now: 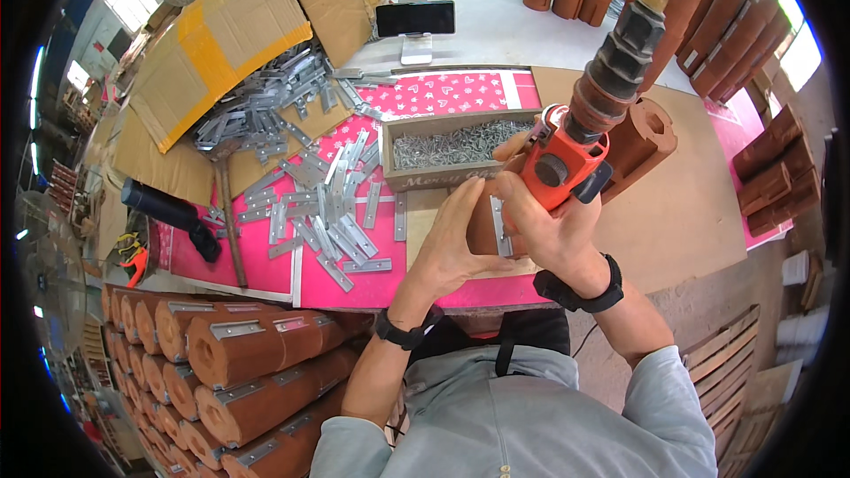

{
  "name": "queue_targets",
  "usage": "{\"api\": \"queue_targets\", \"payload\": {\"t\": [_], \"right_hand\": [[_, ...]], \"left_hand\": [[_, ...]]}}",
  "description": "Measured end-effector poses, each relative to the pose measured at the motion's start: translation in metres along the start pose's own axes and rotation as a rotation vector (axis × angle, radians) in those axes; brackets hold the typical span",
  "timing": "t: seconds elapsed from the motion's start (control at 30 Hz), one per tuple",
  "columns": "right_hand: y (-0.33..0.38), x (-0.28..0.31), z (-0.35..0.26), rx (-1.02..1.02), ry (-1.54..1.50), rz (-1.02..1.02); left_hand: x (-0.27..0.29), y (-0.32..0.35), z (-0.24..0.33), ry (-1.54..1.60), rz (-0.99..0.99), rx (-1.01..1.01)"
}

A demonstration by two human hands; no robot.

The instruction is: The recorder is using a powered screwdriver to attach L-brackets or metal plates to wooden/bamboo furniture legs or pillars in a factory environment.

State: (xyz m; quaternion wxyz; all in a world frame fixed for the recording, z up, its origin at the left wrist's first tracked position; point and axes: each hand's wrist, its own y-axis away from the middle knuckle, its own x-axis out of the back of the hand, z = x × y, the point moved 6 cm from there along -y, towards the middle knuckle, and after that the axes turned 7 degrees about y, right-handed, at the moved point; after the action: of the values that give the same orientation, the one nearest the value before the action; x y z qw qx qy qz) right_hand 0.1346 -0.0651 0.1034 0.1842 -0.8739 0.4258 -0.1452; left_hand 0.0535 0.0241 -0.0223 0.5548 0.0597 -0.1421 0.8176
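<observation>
My right hand (567, 235) is wrapped round a red air tool (567, 164), whose thick metal coupling and yellowish hose rise toward the upper right. Under it, my left hand (443, 248) grips the near end of a reddish-brown grooved cylinder (482, 226). A metal strip (498, 223) lies along the cylinder's top, close to my right thumb. The tool's tip is hidden behind its body and my fingers. Just beyond both hands stands a wooden box (425, 179) filled with small screws or nails.
Loose metal strips (341, 212) spill from a cardboard box (221, 44). A hammer (227, 221) lies left of them, near a black cylindrical tool (164, 208). Brown cylinders (257, 345) are stacked at lower left; others stand at the far right. A phone (415, 19) rests on a stand.
</observation>
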Motion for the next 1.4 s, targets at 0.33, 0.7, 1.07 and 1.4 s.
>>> {"api": "queue_targets", "payload": {"t": [0.33,0.7,1.07,1.4], "right_hand": [[-0.002,-0.010,-0.005,0.235,0.157,-0.073],[0.000,-0.006,-0.004,0.115,0.085,-0.125],[0.001,-0.014,0.002,0.238,0.138,-0.183],[0.000,-0.016,-0.006,0.204,0.192,-0.124]], "left_hand": [[0.003,-0.006,0.007,0.009,-0.014,0.028],[0.002,-0.003,-0.003,-0.089,-0.003,0.002],[-0.001,-0.006,0.017,0.247,-0.053,0.067],[0.000,-0.006,0.005,0.108,-0.026,0.010]]}}
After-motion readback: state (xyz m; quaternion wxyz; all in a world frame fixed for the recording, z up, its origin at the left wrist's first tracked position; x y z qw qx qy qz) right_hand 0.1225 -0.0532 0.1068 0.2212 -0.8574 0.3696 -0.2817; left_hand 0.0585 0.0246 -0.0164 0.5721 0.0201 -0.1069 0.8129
